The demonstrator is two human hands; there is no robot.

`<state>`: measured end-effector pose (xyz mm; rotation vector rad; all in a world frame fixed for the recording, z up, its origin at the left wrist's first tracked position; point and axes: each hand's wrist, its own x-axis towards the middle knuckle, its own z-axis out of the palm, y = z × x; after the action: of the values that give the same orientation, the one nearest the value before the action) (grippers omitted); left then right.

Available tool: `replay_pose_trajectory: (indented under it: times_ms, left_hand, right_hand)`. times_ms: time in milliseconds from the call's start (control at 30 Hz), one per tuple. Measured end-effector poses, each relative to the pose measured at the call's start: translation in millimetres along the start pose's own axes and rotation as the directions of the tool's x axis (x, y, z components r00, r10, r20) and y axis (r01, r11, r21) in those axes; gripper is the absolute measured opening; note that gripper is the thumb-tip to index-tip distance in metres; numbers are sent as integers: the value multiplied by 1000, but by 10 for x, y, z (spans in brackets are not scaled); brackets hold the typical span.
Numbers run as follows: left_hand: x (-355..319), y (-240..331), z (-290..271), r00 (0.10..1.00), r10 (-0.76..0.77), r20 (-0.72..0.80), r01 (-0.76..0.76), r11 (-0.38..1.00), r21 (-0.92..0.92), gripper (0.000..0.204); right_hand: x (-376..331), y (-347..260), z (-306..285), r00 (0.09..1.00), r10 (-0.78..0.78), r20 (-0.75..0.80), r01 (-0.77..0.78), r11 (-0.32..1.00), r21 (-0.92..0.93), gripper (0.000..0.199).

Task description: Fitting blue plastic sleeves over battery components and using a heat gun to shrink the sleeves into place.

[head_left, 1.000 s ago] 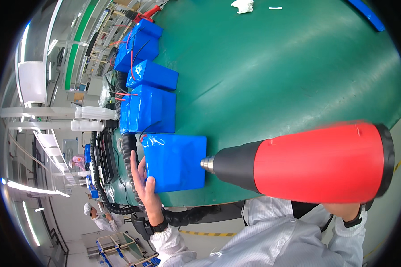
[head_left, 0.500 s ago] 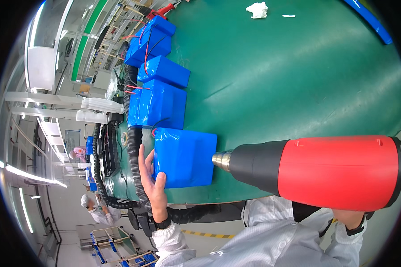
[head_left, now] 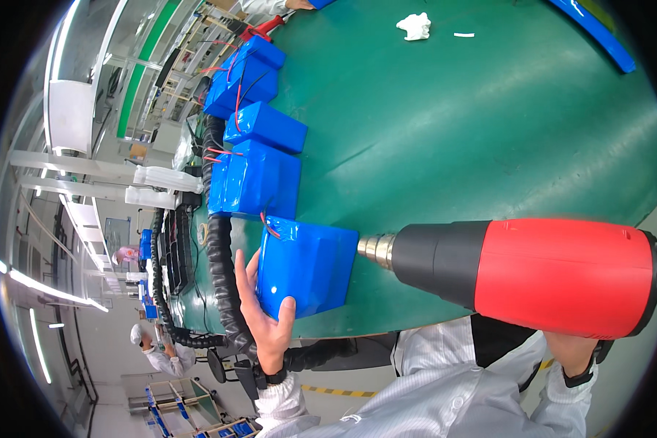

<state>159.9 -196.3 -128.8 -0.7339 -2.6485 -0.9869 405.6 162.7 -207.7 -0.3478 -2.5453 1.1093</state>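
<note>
Green table [head_left: 452, 131] under blue packs [head_left: 259, 179], factory aisle [head_left: 87, 343] beyond.

A green table [head_left: 489, 131] carries blue wrapped packs [head_left: 259, 179] and a white rag [head_left: 414, 26].

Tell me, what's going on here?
A person in a white coat stands at a green table. The left hand grips a blue wrapped pack at the near edge, while the right hand holds a red heat gun with its nozzle aimed at the pack's side, almost touching. More blue packs with red wires sit in a row behind it.
</note>
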Motion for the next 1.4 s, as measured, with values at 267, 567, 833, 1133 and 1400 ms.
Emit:
replay_pose_trajectory:
  times_ms: [267,567,833,1133,1400]
  left_hand:
    - [-2,-83,204,990,-89,-105,47,935,-352,86]
    - [-300,-151,156,958,-209,-196,113,904,-413,79]
    - [-416,-164,109,952,-231,-202,117,881,-458,81]
    - [-471,-193,142,957,-229,-176,108,848,-518,88]
    - [-531,-260,306,963,-107,-246,4,923,-384,97]
  right_hand:
    - [-23,-174,-215,994,87,-67,-87,996,9,48]
    - [7,-281,-39,988,128,-81,-115,982,149,50]
    - [64,-379,9,970,207,-124,-172,954,247,51]
    - [141,-410,-146,913,341,-223,-242,893,379,54]
    - [90,-372,-228,859,426,-285,-263,843,469,55]
